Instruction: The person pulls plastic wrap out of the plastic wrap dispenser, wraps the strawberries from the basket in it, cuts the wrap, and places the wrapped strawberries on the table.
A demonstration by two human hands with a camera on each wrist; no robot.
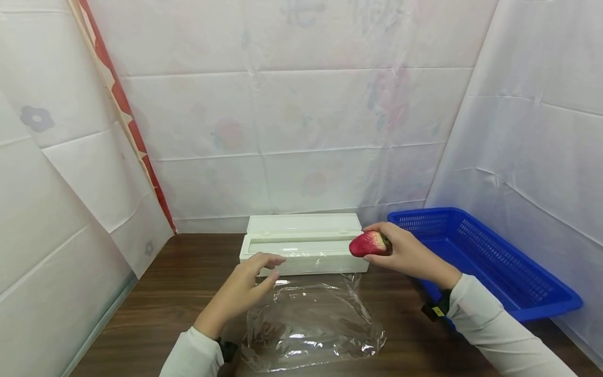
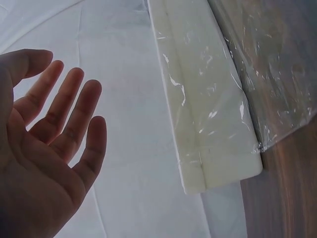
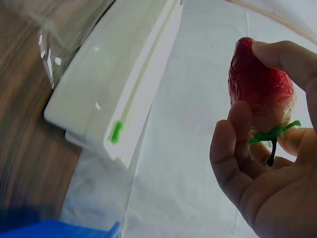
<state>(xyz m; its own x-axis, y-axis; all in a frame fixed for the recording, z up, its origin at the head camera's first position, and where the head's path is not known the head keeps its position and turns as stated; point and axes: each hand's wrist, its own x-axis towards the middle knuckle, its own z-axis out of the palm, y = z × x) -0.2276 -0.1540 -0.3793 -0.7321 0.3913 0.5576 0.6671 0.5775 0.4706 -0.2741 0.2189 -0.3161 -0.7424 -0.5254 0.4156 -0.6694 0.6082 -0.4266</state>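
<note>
My right hand (image 1: pixel 405 251) pinches a red strawberry (image 1: pixel 366 244) between thumb and fingers, just in front of the right end of a white cling film dispenser (image 1: pixel 306 265). In the right wrist view the strawberry (image 3: pixel 260 82) has a pale top, green leaves and a dark stem, and its surface looks shiny and wrinkled. Nothing is in my left hand (image 1: pixel 240 288), which hovers by the dispenser's left front with fingers loosely bent. The dispenser's lid (image 1: pixel 303 223) stands raised at the back. A sheet of clear plastic film (image 1: pixel 311 324) runs from the dispenser over the table towards me.
A blue plastic basket (image 1: pixel 499 277) with perforated sides stands at the right, beside my right forearm. The dark wooden table (image 1: pixel 174 293) carries everything. White printed cloth (image 1: pixel 301 115) hangs behind and on both sides, close to the dispenser's back.
</note>
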